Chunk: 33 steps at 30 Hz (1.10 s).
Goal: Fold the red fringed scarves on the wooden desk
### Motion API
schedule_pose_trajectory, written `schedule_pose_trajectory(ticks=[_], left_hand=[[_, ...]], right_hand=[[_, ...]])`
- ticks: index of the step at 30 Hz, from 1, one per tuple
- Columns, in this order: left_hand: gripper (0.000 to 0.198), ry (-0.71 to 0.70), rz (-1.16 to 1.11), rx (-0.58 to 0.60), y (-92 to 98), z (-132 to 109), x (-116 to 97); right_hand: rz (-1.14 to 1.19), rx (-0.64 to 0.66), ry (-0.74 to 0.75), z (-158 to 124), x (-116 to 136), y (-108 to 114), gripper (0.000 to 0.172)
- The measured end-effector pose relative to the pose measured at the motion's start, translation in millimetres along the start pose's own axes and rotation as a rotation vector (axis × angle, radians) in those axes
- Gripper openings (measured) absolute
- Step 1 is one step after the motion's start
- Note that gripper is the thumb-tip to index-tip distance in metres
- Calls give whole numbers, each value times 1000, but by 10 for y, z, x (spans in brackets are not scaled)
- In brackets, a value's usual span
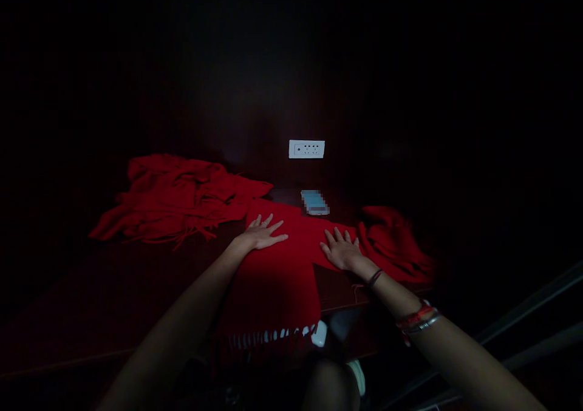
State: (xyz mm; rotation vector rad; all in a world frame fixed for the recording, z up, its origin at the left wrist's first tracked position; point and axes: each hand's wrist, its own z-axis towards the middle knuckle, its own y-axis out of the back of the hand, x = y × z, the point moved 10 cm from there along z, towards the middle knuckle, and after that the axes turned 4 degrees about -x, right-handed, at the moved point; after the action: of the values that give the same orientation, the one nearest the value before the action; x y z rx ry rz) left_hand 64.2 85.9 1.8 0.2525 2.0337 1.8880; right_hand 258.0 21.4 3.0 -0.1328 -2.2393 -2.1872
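Tabletop [159, 289] spreads left, red cloth [277, 283] overhanging its edge [344, 307].

A red scarf [282, 271] lies mostly flat on the dark table [150, 283], bent sideways, fringed end [277, 314] past the front edge, right stretch meeting crumpled folds [396, 244].

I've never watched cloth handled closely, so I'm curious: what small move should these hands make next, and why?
Probably slide the right hand farther right to smooth the rumpled red cloth beside it. That cloth seems continuous with the fringed red scarf, which lies spread under both hands; the left hand could steady it.
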Motion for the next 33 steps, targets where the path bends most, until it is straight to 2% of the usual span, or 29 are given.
schedule_pose_trajectory(ticks=[2,3,6,8,10,12,16,18,20,23,26,30,33], left_hand=[[55,4,20,-43,22,23,-7],[51,-15,38,-70,36,34,-25],[47,-98,90,-110,34,60,-84],[50,-115,98,-94,-2,78,-78],[51,-109,97,-79,-27,96,-52],[50,-103,102,-84,-27,110,-32],[49,-54,113,-108,-1,126,35],[49,-31,119,-125,20,127,60],[48,-66,139,-169,64,127,20],[46,-218,154,-261,138,114,-136],[47,-300,108,-266,133,115,-199],[44,-205,86,-193,69,150,-73],[44,-133,98,-160,41,160,12]], right_hand=[[-6,-37,-30,-41,-30,90,56],[-7,-67,-2,-41,38,140,53],[16,-135,273,-24,522,229,47],[54,-104,456,-43,830,185,47],[84,-41,519,-61,946,91,47],[95,-11,500,-92,881,16,51],[71,-20,422,-250,509,-36,62],[48,-39,385,-322,346,-5,63],[33,-81,403,-350,313,87,57],[48,-194,614,-322,590,322,40],[79,-278,863,-214,989,509,29],[87,-251,1015,31,1349,495,21],[73,-211,1030,130,1417,407,18]])
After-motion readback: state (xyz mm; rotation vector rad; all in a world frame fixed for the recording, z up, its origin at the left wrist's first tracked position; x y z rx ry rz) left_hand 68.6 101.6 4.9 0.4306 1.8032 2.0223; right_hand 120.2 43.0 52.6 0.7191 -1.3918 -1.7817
